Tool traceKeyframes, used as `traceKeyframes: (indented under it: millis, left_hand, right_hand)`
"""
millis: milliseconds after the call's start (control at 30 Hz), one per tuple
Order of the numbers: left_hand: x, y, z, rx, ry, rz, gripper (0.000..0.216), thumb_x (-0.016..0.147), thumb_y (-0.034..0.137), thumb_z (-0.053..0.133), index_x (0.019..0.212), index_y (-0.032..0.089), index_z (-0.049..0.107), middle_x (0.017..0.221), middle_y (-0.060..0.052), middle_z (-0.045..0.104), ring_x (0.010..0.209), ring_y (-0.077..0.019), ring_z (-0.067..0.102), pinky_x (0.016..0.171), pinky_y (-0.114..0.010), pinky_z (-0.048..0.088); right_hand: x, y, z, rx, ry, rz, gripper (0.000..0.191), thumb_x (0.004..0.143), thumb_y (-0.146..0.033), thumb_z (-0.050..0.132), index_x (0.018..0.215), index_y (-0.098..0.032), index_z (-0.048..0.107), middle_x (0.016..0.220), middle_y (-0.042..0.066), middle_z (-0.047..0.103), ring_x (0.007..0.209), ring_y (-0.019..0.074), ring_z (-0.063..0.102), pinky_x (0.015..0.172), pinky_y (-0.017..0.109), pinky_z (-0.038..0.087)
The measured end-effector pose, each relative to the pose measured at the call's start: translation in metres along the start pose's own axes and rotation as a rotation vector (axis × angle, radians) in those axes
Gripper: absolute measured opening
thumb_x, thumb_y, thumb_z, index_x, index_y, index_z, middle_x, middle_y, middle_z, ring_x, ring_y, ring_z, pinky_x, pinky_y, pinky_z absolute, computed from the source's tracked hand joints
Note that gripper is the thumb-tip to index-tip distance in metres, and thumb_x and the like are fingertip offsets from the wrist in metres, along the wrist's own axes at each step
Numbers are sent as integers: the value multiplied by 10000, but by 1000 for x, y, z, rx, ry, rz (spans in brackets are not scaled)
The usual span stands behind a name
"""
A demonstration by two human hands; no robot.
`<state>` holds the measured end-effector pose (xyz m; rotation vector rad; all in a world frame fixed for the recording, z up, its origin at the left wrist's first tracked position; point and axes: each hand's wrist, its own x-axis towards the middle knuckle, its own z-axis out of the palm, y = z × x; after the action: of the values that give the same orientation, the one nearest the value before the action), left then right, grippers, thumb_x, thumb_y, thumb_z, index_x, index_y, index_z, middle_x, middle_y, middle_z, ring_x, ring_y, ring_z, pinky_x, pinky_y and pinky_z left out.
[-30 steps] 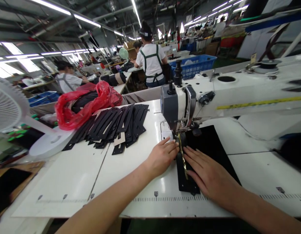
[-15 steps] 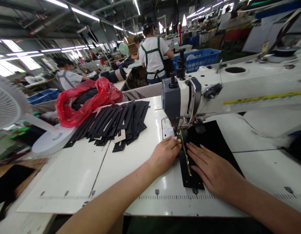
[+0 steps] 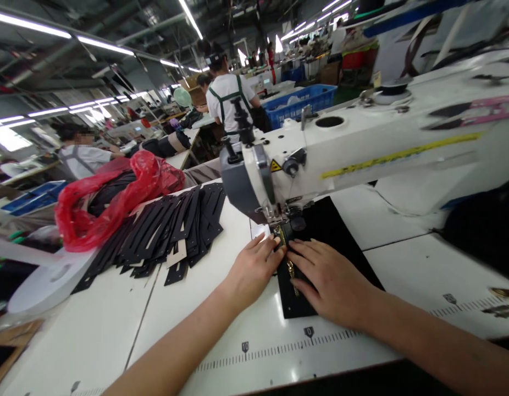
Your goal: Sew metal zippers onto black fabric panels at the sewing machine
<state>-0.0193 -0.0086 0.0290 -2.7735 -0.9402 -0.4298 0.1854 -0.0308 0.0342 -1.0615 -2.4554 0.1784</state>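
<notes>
A black fabric piece point(image 3: 341, 236) lies under the needle area of a white sewing machine point(image 3: 296, 148), with a gold-toothed zipper point(image 3: 291, 269) running along it toward me. My left hand point(image 3: 254, 267) is at the zipper's left edge, just in front of the presser foot point(image 3: 278, 220). Its thumb and fingertips are drawn together on the zipper edge, though the grip is partly hidden. My right hand point(image 3: 328, 278) rests flat on the black piece, right of the zipper, fingers stretched out. The gold zipper pull lies between my hands.
Several black strips with slots point(image 3: 167, 225) are heaped at the left. Behind them sits a red plastic bag point(image 3: 114, 192) with dark material inside. A white fan base point(image 3: 48, 280) stands at the far left. Co-workers point(image 3: 227, 91) and a blue crate point(image 3: 304, 104) are beyond the machine.
The view has turned to the right, so the machine and strips appear farther left. The zipper and black piece have moved further under the presser foot, my hands staying on them.
</notes>
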Motion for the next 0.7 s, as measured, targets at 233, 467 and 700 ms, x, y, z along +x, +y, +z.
traceKeyframes:
  millis: [233, 467, 700]
  left_hand:
    - [-2, -5, 6, 66, 76, 84, 260, 904, 110, 420, 1130, 99, 548, 1108, -145, 633, 1055, -246, 594, 917, -452, 496]
    - [3, -9, 0, 26, 103, 60, 225, 877, 96, 456, 1045, 140, 598, 979, -84, 671, 906, -190, 645, 844, -362, 542]
    - [1, -3, -1, 20, 86, 5, 283, 867, 89, 418, 1093, 159, 573, 962, -83, 653, 929, -200, 628, 867, -375, 519]
  right_hand:
    - [2, -5, -3, 47, -25, 86, 389, 806, -267, 537, 1150, -86, 547, 1076, 147, 541, 1008, 262, 454, 874, 445, 377]
    - [10, -3, 0, -21, -4, 114, 289, 816, -290, 518, 1046, -122, 570, 960, 115, 514, 881, 251, 422, 736, 405, 356]
    - [23, 1, 9, 14, 53, 180, 112, 764, -249, 525, 844, -173, 543, 904, 77, 510, 845, 231, 424, 734, 381, 342]
